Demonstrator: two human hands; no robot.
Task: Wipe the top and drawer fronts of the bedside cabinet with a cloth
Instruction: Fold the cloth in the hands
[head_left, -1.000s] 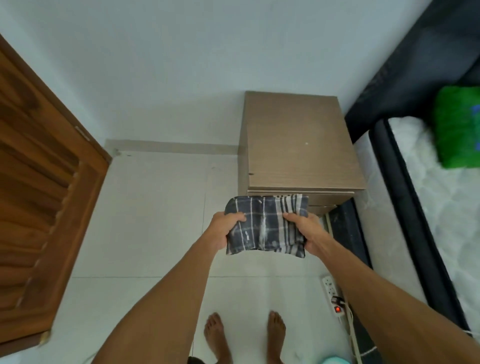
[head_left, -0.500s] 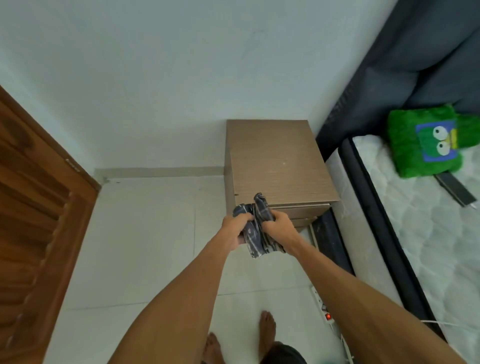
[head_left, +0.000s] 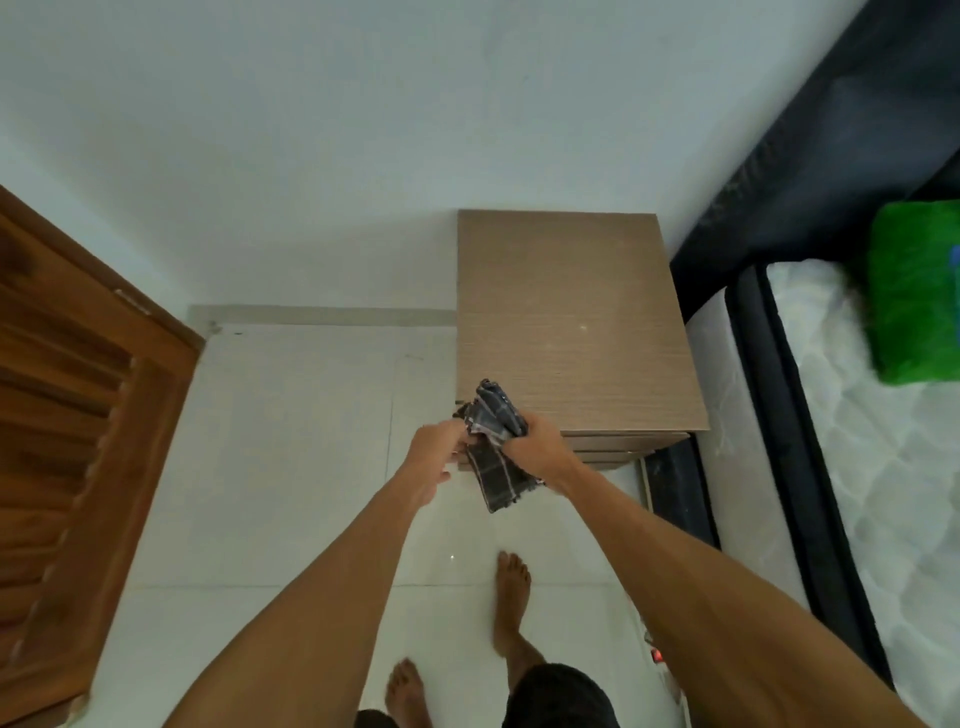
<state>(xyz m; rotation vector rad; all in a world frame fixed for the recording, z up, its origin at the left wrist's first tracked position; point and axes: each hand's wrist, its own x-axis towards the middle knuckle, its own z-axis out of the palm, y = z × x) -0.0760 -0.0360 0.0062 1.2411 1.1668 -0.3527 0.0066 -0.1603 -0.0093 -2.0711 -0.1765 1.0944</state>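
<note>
The brown wood-grain bedside cabinet (head_left: 566, 317) stands against the white wall, its drawer fronts (head_left: 618, 449) just visible below the top's front edge. A dark grey plaid cloth (head_left: 493, 447) is bunched up at the cabinet's front left corner. My right hand (head_left: 535, 449) grips the cloth's middle, with one end sticking up over the cabinet top and the other hanging down. My left hand (head_left: 434, 457) is just left of the cloth, its fingers touching the cloth's edge; whether it still grips is unclear.
A wooden door (head_left: 78, 447) stands open on the left. The bed with a dark frame (head_left: 769, 395) and white mattress (head_left: 893, 467) is on the right, a green plush (head_left: 914, 291) on it. A power strip with a red light (head_left: 657, 656) lies on the white tiled floor by my bare feet (head_left: 511, 597).
The cloth went from spread flat between both hands to bunched in my right hand. My hands rose to the cabinet's front left corner and I stepped forward with one foot.
</note>
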